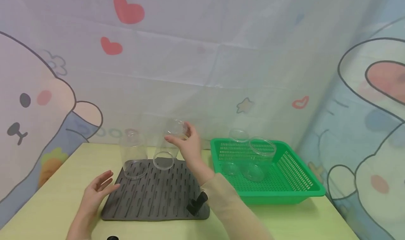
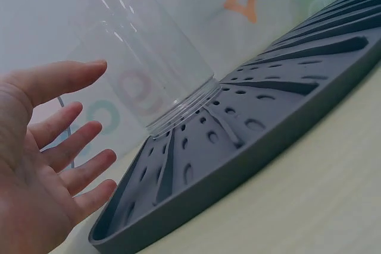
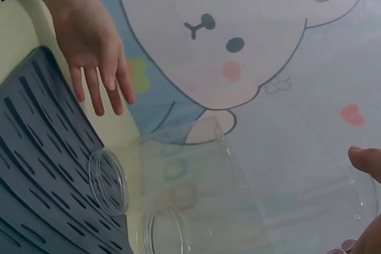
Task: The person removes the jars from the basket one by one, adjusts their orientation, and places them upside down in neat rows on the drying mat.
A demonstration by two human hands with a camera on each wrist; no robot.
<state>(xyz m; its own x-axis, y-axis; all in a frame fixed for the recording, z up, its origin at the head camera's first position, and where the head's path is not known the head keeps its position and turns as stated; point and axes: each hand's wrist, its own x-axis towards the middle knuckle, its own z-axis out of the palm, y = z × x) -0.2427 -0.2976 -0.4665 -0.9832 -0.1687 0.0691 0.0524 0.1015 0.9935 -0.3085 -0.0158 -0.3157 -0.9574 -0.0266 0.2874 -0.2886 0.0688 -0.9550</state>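
My right hand (image 1: 190,145) grips an upside-down clear cup (image 1: 167,146) near its base, thumb on one side and fingers on the other. This cup's rim is at the back of a dark grey drying mat (image 1: 152,201); whether it touches is hard to tell. Left of it, a second clear cup (image 1: 134,159) stands mouth down on the mat, its ridged rim plain in the left wrist view. My left hand (image 1: 95,192) hovers by the mat's left edge, fingers spread and nothing held. In the right wrist view, both cups lie beyond the left hand (image 3: 92,52).
A green plastic basket (image 1: 275,199) stands right of the mat, holding a clear cup (image 1: 238,136) and another clear cup (image 1: 262,148), both mouth up. A pale yellow table (image 1: 76,162) lies beneath everything. Behind it hangs a printed cloth (image 1: 202,57).
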